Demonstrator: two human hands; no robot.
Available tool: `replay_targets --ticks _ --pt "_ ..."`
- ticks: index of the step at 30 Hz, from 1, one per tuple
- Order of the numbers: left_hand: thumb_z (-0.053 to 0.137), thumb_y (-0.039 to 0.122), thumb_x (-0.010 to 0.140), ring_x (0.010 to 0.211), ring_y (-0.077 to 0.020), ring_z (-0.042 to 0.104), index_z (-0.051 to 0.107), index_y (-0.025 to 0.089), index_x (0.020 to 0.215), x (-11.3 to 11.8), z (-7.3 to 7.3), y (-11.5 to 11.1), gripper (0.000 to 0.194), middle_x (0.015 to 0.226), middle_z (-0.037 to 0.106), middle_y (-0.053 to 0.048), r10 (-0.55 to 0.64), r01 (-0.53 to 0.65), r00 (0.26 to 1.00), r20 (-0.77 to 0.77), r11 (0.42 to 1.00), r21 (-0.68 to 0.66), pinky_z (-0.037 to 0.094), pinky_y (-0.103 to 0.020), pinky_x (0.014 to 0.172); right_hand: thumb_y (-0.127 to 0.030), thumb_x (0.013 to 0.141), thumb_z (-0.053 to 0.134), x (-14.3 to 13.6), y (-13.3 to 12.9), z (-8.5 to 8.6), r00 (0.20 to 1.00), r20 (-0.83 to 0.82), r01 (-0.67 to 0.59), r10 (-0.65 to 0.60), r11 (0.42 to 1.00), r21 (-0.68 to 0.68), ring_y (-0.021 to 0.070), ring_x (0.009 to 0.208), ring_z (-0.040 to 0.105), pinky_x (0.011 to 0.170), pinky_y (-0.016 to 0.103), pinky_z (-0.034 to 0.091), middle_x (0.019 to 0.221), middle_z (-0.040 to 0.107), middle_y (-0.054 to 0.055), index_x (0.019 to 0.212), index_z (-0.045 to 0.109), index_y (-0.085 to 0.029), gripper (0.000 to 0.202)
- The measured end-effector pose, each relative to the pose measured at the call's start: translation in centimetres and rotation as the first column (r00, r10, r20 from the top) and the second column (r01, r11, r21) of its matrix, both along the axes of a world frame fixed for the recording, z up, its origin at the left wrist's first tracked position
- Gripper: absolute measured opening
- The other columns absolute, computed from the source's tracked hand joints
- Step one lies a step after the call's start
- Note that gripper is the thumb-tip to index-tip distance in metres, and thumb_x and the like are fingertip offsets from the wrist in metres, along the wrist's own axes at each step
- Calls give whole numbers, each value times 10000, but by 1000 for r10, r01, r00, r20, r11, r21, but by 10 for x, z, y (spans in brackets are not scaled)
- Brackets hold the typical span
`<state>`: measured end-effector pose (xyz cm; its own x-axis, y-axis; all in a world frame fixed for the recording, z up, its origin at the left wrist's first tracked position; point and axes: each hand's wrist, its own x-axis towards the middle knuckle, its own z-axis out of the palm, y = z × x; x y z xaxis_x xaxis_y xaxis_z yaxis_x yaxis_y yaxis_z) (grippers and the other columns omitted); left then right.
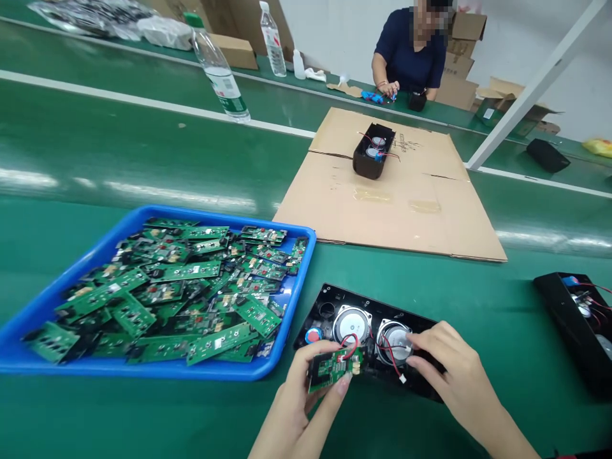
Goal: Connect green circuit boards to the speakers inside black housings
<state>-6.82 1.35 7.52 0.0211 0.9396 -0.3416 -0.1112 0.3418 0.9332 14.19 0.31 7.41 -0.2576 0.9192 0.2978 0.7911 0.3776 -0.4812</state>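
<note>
My left hand (310, 395) grips a green circuit board (335, 368) between thumb and fingers, tilted above the near edge of a black speaker panel (375, 306). A red wire joins the board. Two round speaker drivers (352, 325) sit in the panel, with a small red-and-blue round part (313, 336) at its left. My right hand (449, 360) is at the right-hand driver (394, 342), thumb and index finger drawn together at its edge; whatever lies between them is too small to tell. A red and black lead with a white plug (402, 378) hangs over that driver.
A blue tray (287, 319) heaped with circuit boards stands at left. Beyond lies flat cardboard (406, 217) bearing an open black speaker housing (370, 162). Another housing (574, 331) is at right. A water bottle (222, 80) stands behind. A co-worker (406, 51) works across the line.
</note>
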Motion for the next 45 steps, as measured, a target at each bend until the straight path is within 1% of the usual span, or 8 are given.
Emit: replay_targets --ticks 4,9,15,17,21,25,41,45 --pt "661 303 729 717 -200 701 635 273 914 -3 -8 5 189 932 726 -38 -123 129 990 -70 989 78 558 -227 686 -147 897 493 -8 0 -8 996 -76 -35 37 999 16 120 649 505 578 249 451 739 611 11 900 595 -172 105" --pt "697 286 688 640 -209 701 677 261 935 -5 -12 10 249 883 732 -31 -105 114 986 -127 991 67 560 -209 543 -134 897 469 -22 17 1 989 -127 -80 82 997 21 136 770 540 656 250 475 841 598 35 877 571 -179 114" --pt "669 287 717 672 -222 711 644 265 1070 -3 -10 20 354 786 732 -14 -75 80 995 -64 994 69 586 -270 681 -95 870 460 -45 38 12 977 -210 -104 30 929 -355 95 687 574 589 183 483 807 586 -4 842 549 -198 140" --pt "631 289 750 691 -218 712 626 262 1109 -3 -11 21 360 825 734 -20 -94 98 994 -47 991 94 585 -282 706 -64 833 506 -47 39 8 972 -230 -131 44 917 -378 97 671 564 579 182 467 772 589 -15 838 588 -204 163" --pt "576 287 787 694 -218 711 606 257 1152 -4 -19 20 368 767 734 -20 -133 151 984 -118 977 152 583 -272 688 -62 838 504 -48 36 -5 989 -98 -123 114 988 -98 152 726 507 625 262 412 751 617 11 909 621 -169 173" --pt "533 304 808 619 -208 699 598 256 1163 -3 -23 19 364 604 688 1 -157 202 960 -233 962 185 576 -238 607 -70 885 439 -51 33 -14 977 210 -78 37 979 190 162 674 434 589 303 296 725 589 46 889 605 -104 170" --pt "423 218 842 628 -137 656 538 269 1154 1 -19 22 337 706 679 34 -250 316 932 -262 915 253 574 -240 677 -55 899 358 -60 29 -9 911 407 -211 72 927 310 169 633 372 623 321 258 634 532 52 765 607 -97 286" --pt "402 198 846 666 -124 669 571 272 1072 -1 -18 23 293 773 675 28 -290 356 923 -255 894 271 572 -223 707 -100 928 371 -56 34 -8 938 341 -166 61 944 287 156 611 382 611 309 258 607 532 36 730 587 -109 294"
